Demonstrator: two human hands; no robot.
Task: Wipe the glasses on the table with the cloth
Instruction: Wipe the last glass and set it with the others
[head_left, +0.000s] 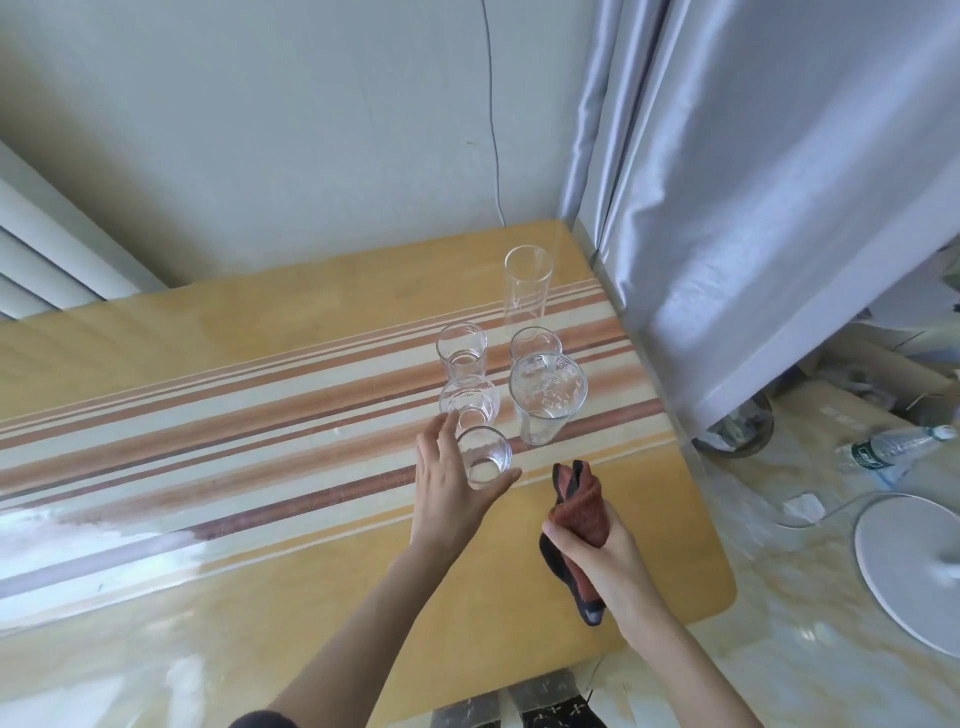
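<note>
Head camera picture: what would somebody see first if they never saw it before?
A bunch of clear glasses standing together near the right end of the striped table catches the eye first. In front of them, the left hand wraps around the nearest small glass, while the right hand holds a reddish-brown cloth just beside it. A shiny grey curtain hangs at the right.

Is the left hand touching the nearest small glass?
Touching: the head view shows the left hand curled around the nearest small glass, thumb on its near side.

Plastic bottle (891, 453) beside grey curtain (753, 208)
</note>
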